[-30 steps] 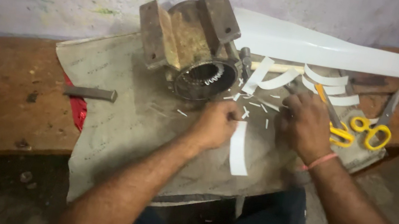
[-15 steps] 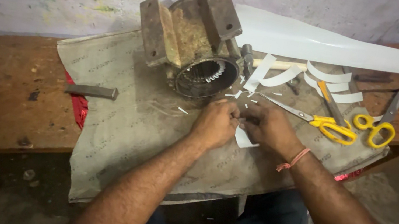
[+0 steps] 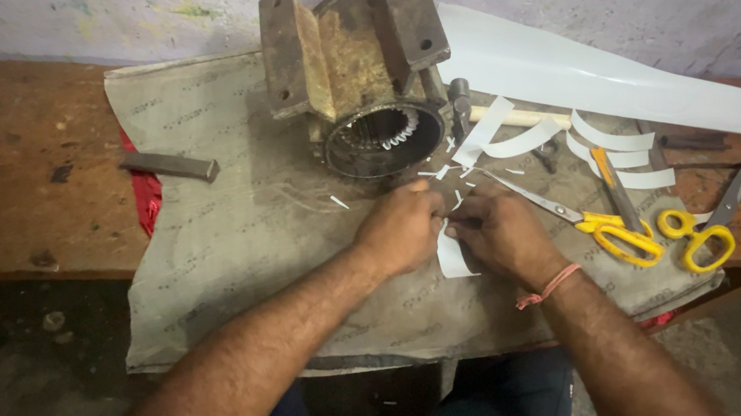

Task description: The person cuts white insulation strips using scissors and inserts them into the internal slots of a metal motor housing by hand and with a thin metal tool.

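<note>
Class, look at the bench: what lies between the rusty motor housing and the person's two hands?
In the head view, small white paper scraps lie on the grey cloth between the motor housing and the left hand and right hand.

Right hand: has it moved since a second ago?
Yes. The right hand moved left, away from the yellow scissors, meeting the left hand at the white strip.

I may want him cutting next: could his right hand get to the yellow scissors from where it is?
Probably yes: the right hand lies near the yellow scissors on the cloth, nothing between, though it pinches a white paper strip.
</note>
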